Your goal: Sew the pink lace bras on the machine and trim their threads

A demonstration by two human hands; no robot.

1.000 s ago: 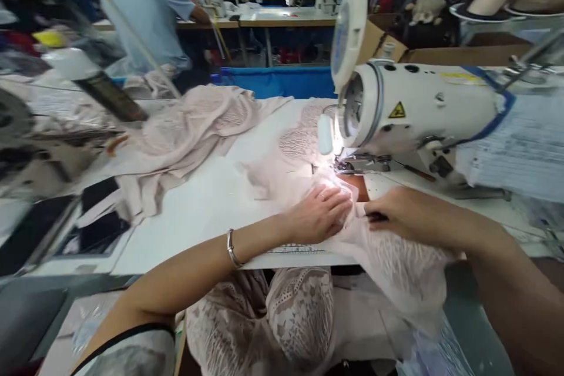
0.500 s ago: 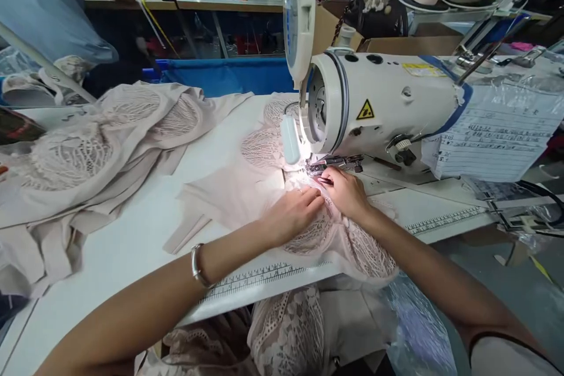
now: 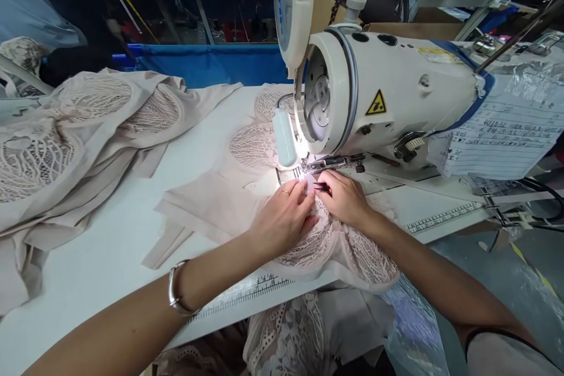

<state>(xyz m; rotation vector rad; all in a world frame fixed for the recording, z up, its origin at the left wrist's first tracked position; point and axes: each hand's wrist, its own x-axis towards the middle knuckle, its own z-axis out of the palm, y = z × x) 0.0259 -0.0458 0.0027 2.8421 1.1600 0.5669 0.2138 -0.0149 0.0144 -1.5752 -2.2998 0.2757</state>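
Under the lit needle of the white sewing machine lies a pale pink lace bra, its cups and bands spread over the table. My left hand rests on it just in front of the presser foot, finger and thumb closed on the fabric's edge. Close by on the right, my right hand is closed round small dark thread snips, whose points face left toward my left fingers. The fabric right under my fingertips is partly hidden and washed out by the lamp.
More lace bras are heaped at the left of the white table. A ruler strip runs along its front edge. Handwritten paper hangs by the machine. Lace pieces lie below. A person in blue stands behind.
The view has shifted slightly right and down. My left hand's fingers have drawn up and spread a little at the fabric. The snips in my right hand show more plainly now.
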